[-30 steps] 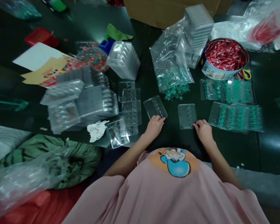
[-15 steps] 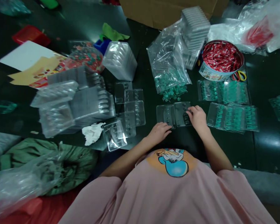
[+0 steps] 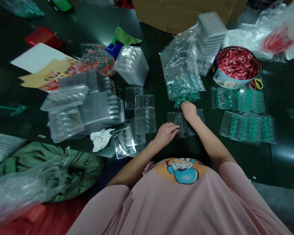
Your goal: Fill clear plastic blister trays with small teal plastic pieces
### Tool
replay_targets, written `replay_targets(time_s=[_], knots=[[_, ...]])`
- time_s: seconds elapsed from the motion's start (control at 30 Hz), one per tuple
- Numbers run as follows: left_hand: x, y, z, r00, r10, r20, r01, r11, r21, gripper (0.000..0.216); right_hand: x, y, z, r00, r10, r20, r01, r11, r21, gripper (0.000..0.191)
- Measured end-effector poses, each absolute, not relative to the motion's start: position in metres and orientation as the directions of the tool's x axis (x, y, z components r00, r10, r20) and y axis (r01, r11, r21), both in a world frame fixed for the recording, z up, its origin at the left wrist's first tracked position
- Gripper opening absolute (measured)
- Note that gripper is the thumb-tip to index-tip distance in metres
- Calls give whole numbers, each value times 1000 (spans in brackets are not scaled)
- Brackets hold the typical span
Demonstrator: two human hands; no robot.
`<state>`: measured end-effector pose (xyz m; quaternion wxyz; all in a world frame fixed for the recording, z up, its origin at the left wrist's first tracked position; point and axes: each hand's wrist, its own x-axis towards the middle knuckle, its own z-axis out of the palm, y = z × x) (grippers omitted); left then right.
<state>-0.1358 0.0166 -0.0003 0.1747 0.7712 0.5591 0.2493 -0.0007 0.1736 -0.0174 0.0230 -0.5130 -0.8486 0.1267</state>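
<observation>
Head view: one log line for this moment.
left hand: on clear tray | right hand: at green pieces | green-filled trays: farther right

Dark green, glossy counter (image 3: 247,160), spread wide beneath dim, cool light, with a straight seam (image 3: 271,163) running toward the near edge at right. Pale glare (image 3: 122,21) reflected near the far edge, fainter again at right. Along the far edge, brown cardboard (image 3: 186,14), broad and upright. Below the near right edge, plain grey floor (image 3: 279,199).
</observation>
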Motion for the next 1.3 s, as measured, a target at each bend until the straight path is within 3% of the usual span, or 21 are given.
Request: replay_targets(time_s=[0.1,0.17,0.3,0.4,0.53,0.67,0.9,1.07,1.17,1.3], knots=[[-141,24,1,122,967,222,728,-239,643,20,4,173,-16,-480,875,-66,841,438,-318,20],[-142,33,4,-1,973,233,668,-173,724,21,10,169,-13,-491,871,-22,777,426,-463,18],[-137,52,11,-221,959,175,467,-53,883,26,22,151,0,-538,839,76,464,370,-805,12],[-132,61,13,-283,957,61,291,26,956,27,24,136,10,-541,837,83,300,284,-911,14],[-128,64,11,-266,957,-119,21,129,991,26,21,127,12,-527,845,87,223,236,-946,15],[-127,62,9,-237,943,-232,-192,188,963,32,18,126,8,-522,847,97,252,262,-932,14],[-124,65,10,-291,935,-203,-227,139,964,31,23,115,12,-520,845,125,220,274,-936,16],[-124,65,14,-314,932,-180,-254,100,962,32,22,101,7,-471,876,105,127,186,-974,36],[-126,65,16,-290,930,-227,-316,131,940,36,21,100,4,-467,880,88,100,151,-983,28],[-134,64,16,-322,908,-267,-284,177,942,34,33,106,5,-418,896,151,224,263,-938,10]])
